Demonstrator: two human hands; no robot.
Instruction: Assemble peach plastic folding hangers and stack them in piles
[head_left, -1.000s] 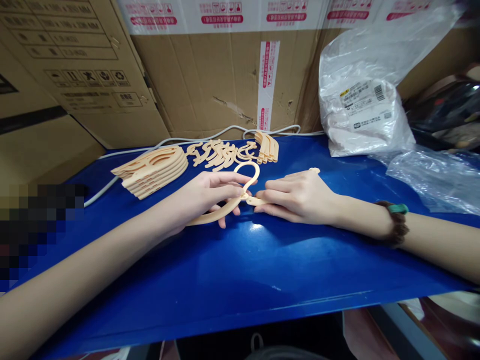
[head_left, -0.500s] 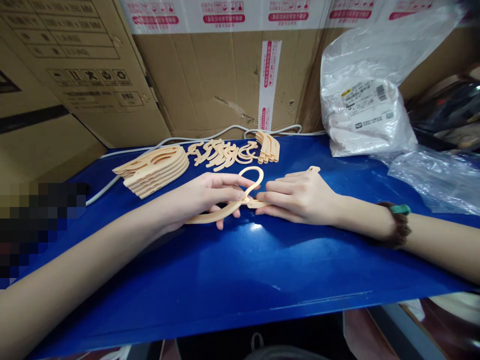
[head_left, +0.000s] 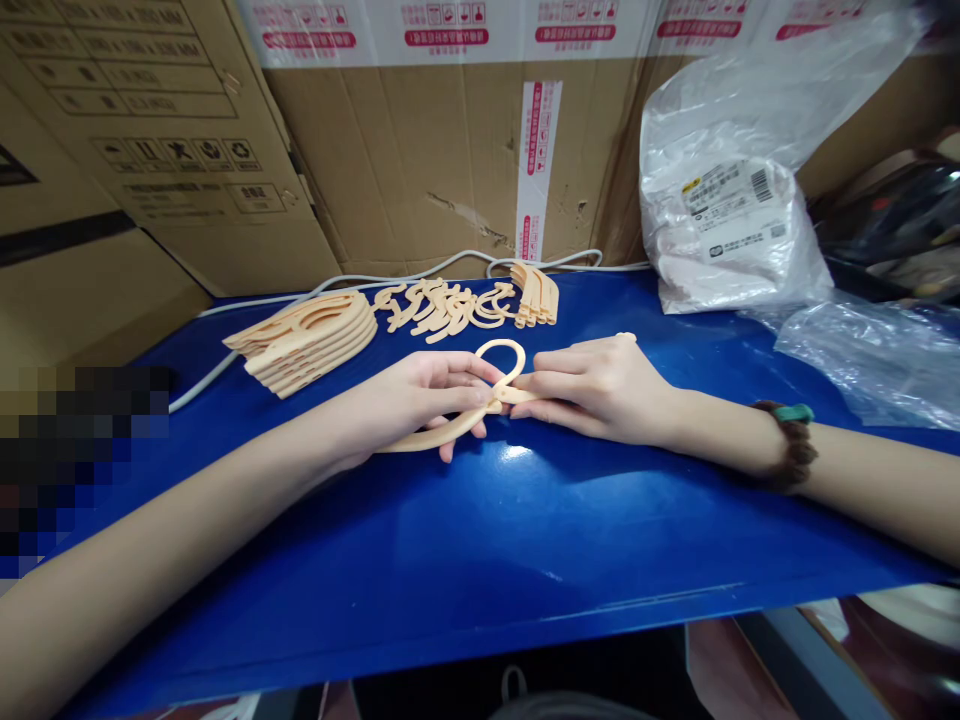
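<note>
Between my hands is a cream plastic clothes hanger [head_left: 513, 356], its curved hook pointing away from me and its joint near the middle. My left hand [head_left: 435, 392] grips the left arm and the hook's base, fingers closed round them. My right hand [head_left: 592, 385] is closed on the right arm, most of which it hides. Just past my hands lie a stack of hanger arms [head_left: 311, 335], a loose heap of hooks [head_left: 442, 308] and a bundle of narrower hanger arms [head_left: 536, 295].
Everything lies on a blue tabletop [head_left: 450, 550]. Behind stand cardboard boxes [head_left: 420, 150] with a white cable [head_left: 405, 270] along their foot. A clear plastic bag [head_left: 735, 200] with a label stands at the back right, and another crumpled plastic sheet [head_left: 870, 355] lies beside it.
The hanger's right arm has moved closer in at the joint and now meets the left arm and hook. My right hand has shifted slightly, its fingers nearer my left hand.
</note>
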